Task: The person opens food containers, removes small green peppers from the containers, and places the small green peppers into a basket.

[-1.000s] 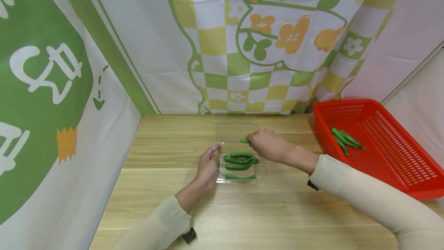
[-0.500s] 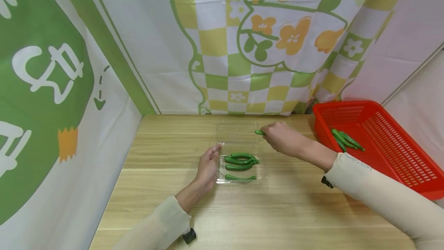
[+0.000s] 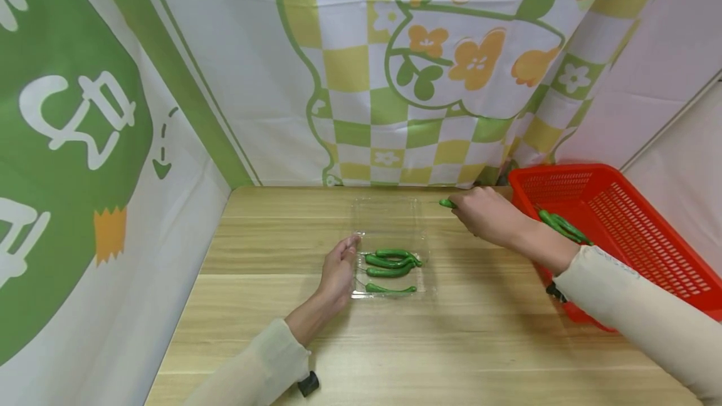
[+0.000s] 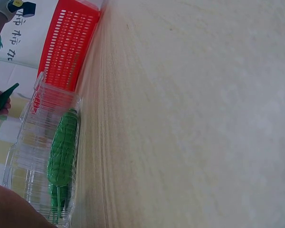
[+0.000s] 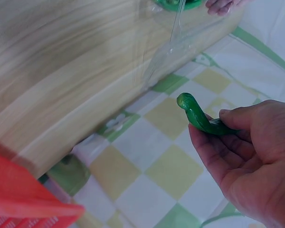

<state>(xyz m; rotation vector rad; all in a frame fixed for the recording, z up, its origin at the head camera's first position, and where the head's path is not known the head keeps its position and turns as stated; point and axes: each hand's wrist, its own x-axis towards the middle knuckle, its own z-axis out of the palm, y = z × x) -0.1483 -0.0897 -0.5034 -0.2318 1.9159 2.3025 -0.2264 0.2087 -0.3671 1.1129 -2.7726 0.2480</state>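
Wood-look table (image 3: 265,356), checked floral cloth (image 3: 344,71) hung behind its far edge. Red basket (image 3: 665,243) sat at right, with at least 2 peppers (image 3: 558,224) in its left part; sleeve crossed in front, so exact count couldn't be told. Clear box (image 3: 389,281) stood mid-table, lid (image 3: 386,215) open toward the far side, 4 green peppers (image 3: 389,272) lying crosswise inside. Right hand (image 3: 484,213) had thumb and fingers clamped on 1 green pepper (image 3: 447,203), held off the table near the far edge, between box and basket. Left hand (image 3: 337,271) touched the box's left edge, fingers close together; couldn't tell if they were curled round it. Step in hand, as judged: carrying 1 pepper between box and basket; direction unclear. Next move probably called for a firm pinch, then, if basketward, clearing its left rim before release, or, if boxward, clearing the lid and lowering alongside the 4.
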